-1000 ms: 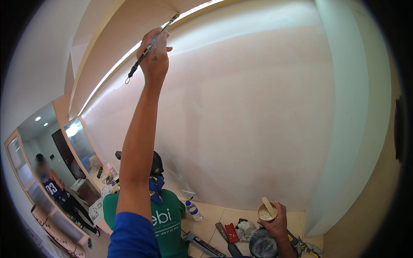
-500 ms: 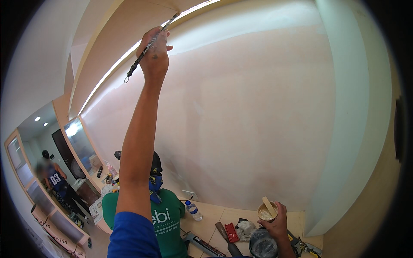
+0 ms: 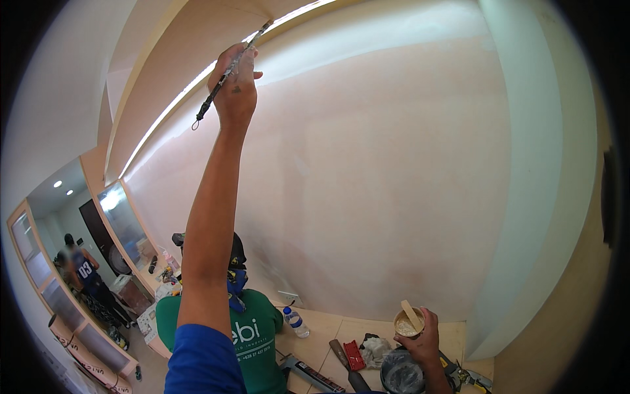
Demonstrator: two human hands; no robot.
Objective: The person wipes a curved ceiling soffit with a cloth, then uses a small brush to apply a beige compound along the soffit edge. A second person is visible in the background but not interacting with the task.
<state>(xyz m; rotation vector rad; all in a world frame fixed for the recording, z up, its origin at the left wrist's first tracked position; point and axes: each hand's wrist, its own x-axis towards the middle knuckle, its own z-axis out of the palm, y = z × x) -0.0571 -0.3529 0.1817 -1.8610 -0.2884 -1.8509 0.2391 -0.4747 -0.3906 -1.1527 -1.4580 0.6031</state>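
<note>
My left hand (image 3: 235, 88) is raised high on a bare, outstretched arm with a blue sleeve. Its fingers close around a slim paintbrush (image 3: 223, 80) with a dark, smeared handle and a wire loop at the lower end. The brush tip is up against the tan ceiling panel (image 3: 216, 33), beside the bright light strip. Low on the right, my right hand (image 3: 424, 335) grips a small round tub (image 3: 401, 323) of pale, creamy stuff. A flat wooden stick (image 3: 412, 315) leans in this tub.
Just below my raised arm is a co-worker in a green shirt (image 3: 262, 335). A water bottle (image 3: 296, 322), a caulking gun (image 3: 312, 374), a red object (image 3: 354, 355) and a plastic-lined bucket (image 3: 401, 371) stand or lie on the wooden surface. Another person (image 3: 88, 272) is at far left.
The paintbrush's looped end has swung slightly right and down, with its tip staying near the panel. The person at far left has shifted a little. My right hand keeps the tub in place.
</note>
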